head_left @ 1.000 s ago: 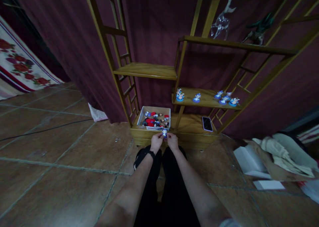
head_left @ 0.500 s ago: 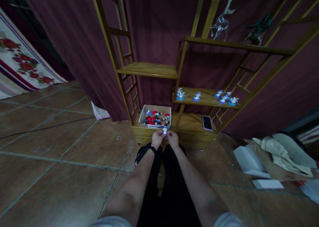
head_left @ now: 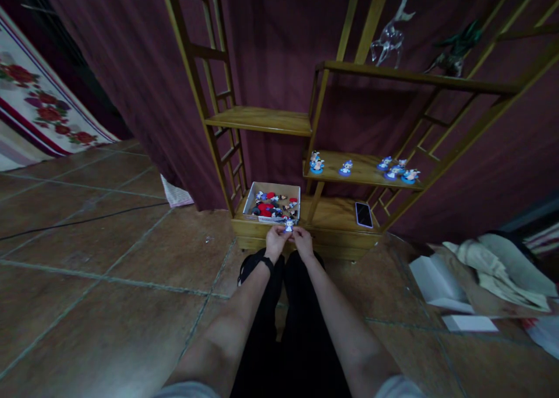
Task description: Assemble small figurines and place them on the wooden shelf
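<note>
My left hand (head_left: pixel 275 239) and my right hand (head_left: pixel 302 239) meet in front of me, both pinching a small blue and white figurine (head_left: pixel 289 226). They hover just before the low wooden shelf base (head_left: pixel 336 226). Right behind the figurine stands an open white box (head_left: pixel 273 203) filled with several small red, blue and dark toys. On the shelf board above to the right (head_left: pixel 362 177) stand several similar figurines on blue bases (head_left: pixel 315 165). A dark band sits on my left wrist.
A phone (head_left: pixel 363 214) lies on the shelf base to the right of the box. A glass deer (head_left: pixel 390 37) and a dark figure (head_left: pixel 456 52) stand on the top shelf. Papers and cloth (head_left: pixel 489 267) lie on the tiled floor at right. A dark red curtain hangs behind.
My hands with the figurine have shifted slightly up towards the box, and the camera view has tilted a little. Both hands keep their grip.
</note>
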The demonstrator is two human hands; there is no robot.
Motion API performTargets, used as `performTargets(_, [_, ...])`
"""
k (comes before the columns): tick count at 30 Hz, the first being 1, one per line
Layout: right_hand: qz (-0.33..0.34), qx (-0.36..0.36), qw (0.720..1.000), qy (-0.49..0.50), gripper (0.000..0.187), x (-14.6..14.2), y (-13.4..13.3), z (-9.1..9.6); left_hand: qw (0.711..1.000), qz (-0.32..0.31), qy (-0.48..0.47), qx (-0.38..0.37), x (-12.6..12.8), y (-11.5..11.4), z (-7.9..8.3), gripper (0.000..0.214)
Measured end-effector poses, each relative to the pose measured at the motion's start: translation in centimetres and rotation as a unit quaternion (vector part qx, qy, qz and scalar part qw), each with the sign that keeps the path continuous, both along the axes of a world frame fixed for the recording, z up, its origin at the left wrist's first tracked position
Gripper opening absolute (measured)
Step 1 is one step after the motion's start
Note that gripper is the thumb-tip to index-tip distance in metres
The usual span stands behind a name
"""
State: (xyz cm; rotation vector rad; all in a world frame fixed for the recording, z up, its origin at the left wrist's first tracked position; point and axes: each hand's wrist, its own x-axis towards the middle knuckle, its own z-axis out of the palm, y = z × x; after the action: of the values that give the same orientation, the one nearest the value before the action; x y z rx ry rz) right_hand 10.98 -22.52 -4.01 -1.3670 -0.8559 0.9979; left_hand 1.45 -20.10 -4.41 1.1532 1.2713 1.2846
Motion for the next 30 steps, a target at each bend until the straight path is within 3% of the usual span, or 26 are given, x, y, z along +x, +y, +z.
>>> performTargets(5, [0.011,0.001,0.998,0.068,0.028,0.0,0.5,-0.2,0.997,0.009,0.069,0.033,0.2,0.1,-0.3,0.030])
performTargets(11, [0.010,-0.024,1.000,0.016,0.025,0.1,0.9,-0.7,0.991,0.030,0.107,0.078,0.4,0.1,-0.9,0.026])
performTargets(19, [0.011,0.010,0.991,0.131,0.021,-0.2,1.0,-0.2,0.999,-0.005,0.042,0.029,0.2,1.1,-1.1,0.030])
performTargets(30, [0.011,0.033,0.990,0.137,0.015,-0.5,0.5,0.5,0.995,-0.022,-0.090,-0.040,-0.2,1.3,-0.1,0.031])
